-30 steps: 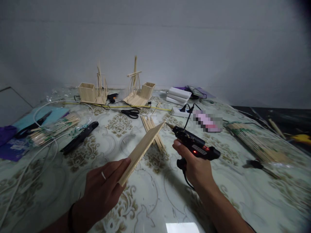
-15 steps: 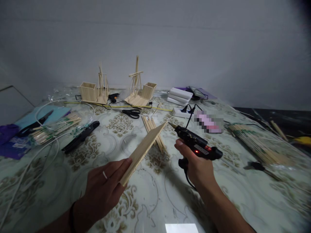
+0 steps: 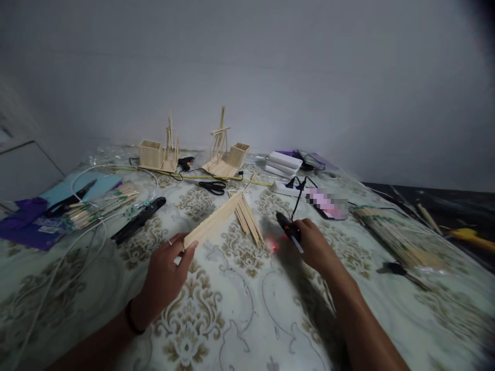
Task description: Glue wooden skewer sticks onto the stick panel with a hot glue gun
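My left hand [image 3: 167, 269] grips the near end of a flat panel of glued wooden sticks [image 3: 212, 226], which slants away toward the middle of the table. My right hand [image 3: 315, 247] is closed on a black hot glue gun [image 3: 286, 231], held low over the tablecloth with its nozzle pointing left; a red light glows on the cloth beside it. A loose bundle of wooden sticks [image 3: 247, 219] lies just beyond the panel, between both hands.
Two small stick-built models with boxes [image 3: 158, 153] [image 3: 228, 154] stand at the back. Scissors [image 3: 214, 186], a power strip [image 3: 288, 188], white boxes [image 3: 282, 163], a second glue gun [image 3: 139, 219], white cable [image 3: 83, 242] and stick bundles [image 3: 394, 236] [image 3: 101, 201] lie around the patterned table [image 3: 240, 304].
Both hands have moved forward and down toward the table. The stick panel now lies lower and flatter, and the glue gun has dropped close to the cloth. The camera tilted slightly.
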Tool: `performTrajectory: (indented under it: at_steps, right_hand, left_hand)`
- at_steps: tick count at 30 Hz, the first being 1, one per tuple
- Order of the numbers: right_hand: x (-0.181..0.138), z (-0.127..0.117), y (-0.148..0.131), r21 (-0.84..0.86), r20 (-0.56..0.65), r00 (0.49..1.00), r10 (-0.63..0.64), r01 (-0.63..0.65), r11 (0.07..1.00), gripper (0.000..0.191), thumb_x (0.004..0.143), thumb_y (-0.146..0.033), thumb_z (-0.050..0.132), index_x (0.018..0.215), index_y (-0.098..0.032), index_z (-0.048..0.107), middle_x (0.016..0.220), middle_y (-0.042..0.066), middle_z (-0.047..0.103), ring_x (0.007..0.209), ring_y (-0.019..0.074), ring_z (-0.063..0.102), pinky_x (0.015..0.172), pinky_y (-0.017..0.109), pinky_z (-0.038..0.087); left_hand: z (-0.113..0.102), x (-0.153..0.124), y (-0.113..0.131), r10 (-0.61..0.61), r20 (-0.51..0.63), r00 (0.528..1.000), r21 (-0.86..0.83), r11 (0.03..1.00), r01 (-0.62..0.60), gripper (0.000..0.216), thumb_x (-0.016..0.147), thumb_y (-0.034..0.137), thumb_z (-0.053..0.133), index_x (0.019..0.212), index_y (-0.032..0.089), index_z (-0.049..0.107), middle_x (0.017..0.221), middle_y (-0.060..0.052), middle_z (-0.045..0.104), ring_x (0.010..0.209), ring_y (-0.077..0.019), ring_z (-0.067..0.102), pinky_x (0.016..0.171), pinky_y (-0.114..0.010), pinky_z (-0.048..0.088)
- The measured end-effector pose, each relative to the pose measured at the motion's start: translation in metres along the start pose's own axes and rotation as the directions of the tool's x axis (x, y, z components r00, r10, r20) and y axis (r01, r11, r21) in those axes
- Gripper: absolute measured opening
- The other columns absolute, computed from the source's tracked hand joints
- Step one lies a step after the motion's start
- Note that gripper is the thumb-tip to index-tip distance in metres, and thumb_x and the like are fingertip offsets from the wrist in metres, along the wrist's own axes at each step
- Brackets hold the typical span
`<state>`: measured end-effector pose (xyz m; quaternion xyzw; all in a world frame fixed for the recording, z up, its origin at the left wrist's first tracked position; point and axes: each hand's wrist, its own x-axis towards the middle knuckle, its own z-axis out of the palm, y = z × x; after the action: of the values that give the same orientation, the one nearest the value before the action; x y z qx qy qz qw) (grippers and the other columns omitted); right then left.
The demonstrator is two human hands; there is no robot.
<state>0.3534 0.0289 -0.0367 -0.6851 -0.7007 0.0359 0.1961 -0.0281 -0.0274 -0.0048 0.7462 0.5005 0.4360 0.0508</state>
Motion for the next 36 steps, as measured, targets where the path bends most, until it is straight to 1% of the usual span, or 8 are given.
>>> performTrajectory:
  at_steps: [4, 8, 12, 16, 21, 28, 33, 36]
  right_hand:
    - [-0.004, -0.006, 0.018, -0.078, 0.030, 0.999, 0.018, -0.015, 0.997, 0.024, 0.072, -0.013, 0.070, 0.095, -0.017, 0.076, 0.098, 0.015, 0.073, 0.091, 0.0309, 0.069, 0.084, 0.038, 0.054]
    - [-0.017, -0.020, 0.003, -0.154, 0.024, 1.000, -0.018, 0.021, 0.988, 0.047, 0.070, -0.002, 0.064, 0.112, -0.015, 0.078, 0.118, 0.019, 0.074, 0.113, 0.0363, 0.067, 0.101, 0.046, 0.049]
    - [-0.020, -0.018, -0.042, -0.204, 0.083, 0.993, -0.080, 0.095, 0.974, 0.033, 0.094, -0.011, 0.055, 0.118, -0.015, 0.077, 0.116, 0.018, 0.076, 0.113, 0.0337, 0.066, 0.100, 0.042, 0.047]
    - [-0.011, 0.000, -0.077, -0.228, 0.142, 0.988, -0.053, 0.085, 0.970, 0.026, 0.102, -0.029, 0.056, 0.097, -0.015, 0.078, 0.095, 0.016, 0.078, 0.096, 0.0319, 0.071, 0.083, 0.038, 0.050]
    - [-0.004, 0.016, -0.080, -0.221, 0.159, 0.987, -0.022, 0.057, 0.974, 0.023, 0.097, -0.027, 0.061, 0.083, -0.017, 0.076, 0.093, 0.018, 0.080, 0.097, 0.0343, 0.073, 0.082, 0.040, 0.049]
    - [-0.001, 0.012, -0.056, -0.037, 0.140, 0.990, -0.005, 0.010, 0.999, 0.007, 0.078, -0.018, 0.068, 0.072, -0.021, 0.072, 0.083, 0.010, 0.082, 0.079, 0.0269, 0.073, 0.069, 0.032, 0.047]
    - [-0.002, -0.008, -0.039, 0.171, 0.058, 0.998, 0.024, -0.033, 0.985, 0.038, 0.097, -0.049, 0.051, 0.094, -0.018, 0.074, 0.077, 0.009, 0.079, 0.066, 0.0228, 0.068, 0.060, 0.031, 0.048]
    - [-0.008, -0.022, -0.042, 0.429, 0.025, 0.999, 0.036, -0.043, 0.902, 0.056, 0.093, -0.071, 0.055, 0.092, -0.018, 0.073, 0.076, 0.008, 0.077, 0.068, 0.0223, 0.068, 0.064, 0.032, 0.053]
  left_hand:
    - [-0.003, 0.006, -0.005, -0.046, -0.011, 0.999, -0.049, 0.998, 0.045, 0.032, 0.104, 0.025, 0.057, 0.072, 0.021, 0.058, 0.063, 0.000, 0.066, 0.058, -0.0165, 0.066, 0.060, -0.026, 0.052]
    - [-0.007, 0.006, 0.000, -0.053, 0.002, 0.999, -0.123, 0.991, 0.053, 0.032, 0.104, 0.026, 0.056, 0.072, 0.021, 0.057, 0.067, -0.001, 0.066, 0.061, -0.0160, 0.065, 0.064, -0.026, 0.052]
    - [-0.009, 0.001, 0.008, -0.026, 0.050, 0.998, -0.225, 0.974, 0.037, 0.028, 0.105, 0.027, 0.054, 0.080, 0.020, 0.064, 0.080, -0.005, 0.074, 0.074, -0.0188, 0.071, 0.072, -0.029, 0.056]
    - [-0.006, 0.000, 0.008, -0.033, 0.101, 0.994, -0.303, 0.951, 0.062, 0.029, 0.104, 0.027, 0.054, 0.079, 0.021, 0.066, 0.087, -0.007, 0.078, 0.080, -0.0203, 0.074, 0.077, -0.030, 0.057]
    - [0.000, 0.004, -0.007, -0.109, 0.201, 0.974, -0.363, 0.915, 0.177, 0.030, 0.104, 0.031, 0.056, 0.080, 0.019, 0.070, 0.080, -0.005, 0.077, 0.078, -0.0211, 0.073, 0.072, -0.029, 0.058]
    - [-0.006, 0.004, -0.007, -0.135, 0.372, 0.918, -0.452, 0.838, 0.306, 0.036, 0.101, 0.046, 0.062, 0.083, 0.018, 0.077, 0.075, -0.003, 0.076, 0.077, -0.0221, 0.070, 0.067, -0.028, 0.058]
    - [-0.013, 0.008, 0.001, -0.102, 0.556, 0.825, -0.567, 0.679, 0.466, 0.025, 0.099, 0.042, 0.067, 0.098, 0.020, 0.080, 0.093, -0.005, 0.082, 0.090, -0.0242, 0.076, 0.079, -0.031, 0.061]
    - [-0.013, 0.012, -0.001, -0.127, 0.591, 0.797, -0.577, 0.624, 0.527, 0.023, 0.096, 0.041, 0.069, 0.094, 0.020, 0.078, 0.089, -0.005, 0.082, 0.086, -0.0243, 0.076, 0.075, -0.031, 0.061]
